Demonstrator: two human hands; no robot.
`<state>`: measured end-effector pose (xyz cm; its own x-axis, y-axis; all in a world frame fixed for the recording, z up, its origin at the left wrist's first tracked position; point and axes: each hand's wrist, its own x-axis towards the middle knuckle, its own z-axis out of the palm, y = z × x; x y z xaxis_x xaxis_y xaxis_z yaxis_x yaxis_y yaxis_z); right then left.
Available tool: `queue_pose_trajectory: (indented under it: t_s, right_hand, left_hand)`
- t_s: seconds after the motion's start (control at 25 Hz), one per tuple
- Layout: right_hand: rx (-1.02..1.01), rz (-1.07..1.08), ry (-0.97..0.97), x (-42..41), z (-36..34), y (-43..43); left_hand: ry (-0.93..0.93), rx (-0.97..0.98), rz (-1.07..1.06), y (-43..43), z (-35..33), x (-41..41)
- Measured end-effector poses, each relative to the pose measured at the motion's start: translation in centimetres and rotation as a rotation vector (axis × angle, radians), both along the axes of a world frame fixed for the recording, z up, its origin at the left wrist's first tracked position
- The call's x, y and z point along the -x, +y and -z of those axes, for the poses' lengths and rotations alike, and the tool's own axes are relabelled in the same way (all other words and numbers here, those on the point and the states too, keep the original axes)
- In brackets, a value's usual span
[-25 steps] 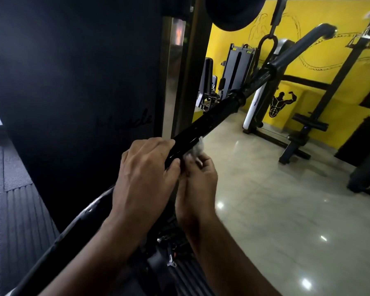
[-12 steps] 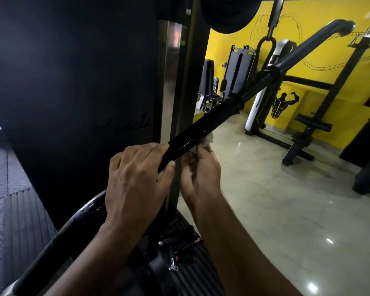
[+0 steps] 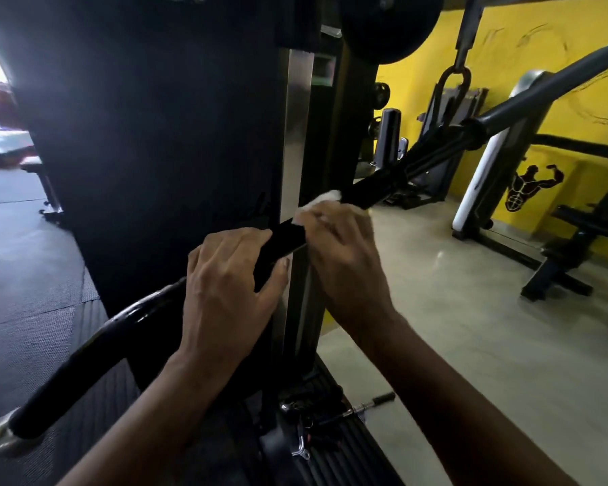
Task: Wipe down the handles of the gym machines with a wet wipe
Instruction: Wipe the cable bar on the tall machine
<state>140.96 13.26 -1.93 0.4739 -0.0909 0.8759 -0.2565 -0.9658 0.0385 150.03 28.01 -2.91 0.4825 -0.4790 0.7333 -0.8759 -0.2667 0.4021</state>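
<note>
Observed: the left hand (image 3: 232, 285) was wrapped round the black pulldown bar (image 3: 365, 189), thumb underneath, steadying it. The right hand (image 3: 344, 250) sat just beyond it up the bar, fingers curled over the grip and pressing a bunched white wet wipe (image 3: 318, 203) onto its upper face. Those fingers were blurred, so how far they closed round the bar could not be told. The bar ran from a silver-capped end at lower left to a bent end at upper right, hanging from a metal link (image 3: 453, 87) near its middle.

Assessment: the padded grip was under wiping. To do this well, the wipe should wrap the full girth, not the top alone, and travel along the sleeve to its collar. Meanwhile the left hand should stop the hanging bar from swinging or turning. The stretch under the left hand, and the bent length below it, cannot be reached until that hand shifts.

Surroundings: a black shroud (image 3: 155, 135) and a steel upright (image 3: 295, 135) stood close behind the bar, leaving little knuckle room on that side. A small metal handle (image 3: 374, 402) lay at the machine's foot. A black rack (image 3: 576, 236) stood well apart on the glossy floor (image 3: 471, 345), before a yellow wall (image 3: 541, 29).
</note>
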Motion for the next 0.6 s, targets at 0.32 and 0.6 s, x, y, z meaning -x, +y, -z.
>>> queue_pose_trajectory:
  t_s: [0.32, 0.6]
  right_hand:
    - [0.017, -0.118, 0.188, 0.5, -2.6, 0.3]
    - [-0.11, 0.008, 0.81, -2.4, -10.6, -0.6]
  left_hand:
    - [-0.04, -0.005, -0.053, -0.3, -1.1, 1.4]
    - [-0.049, -0.037, -0.029, -0.1, -1.7, 0.9]
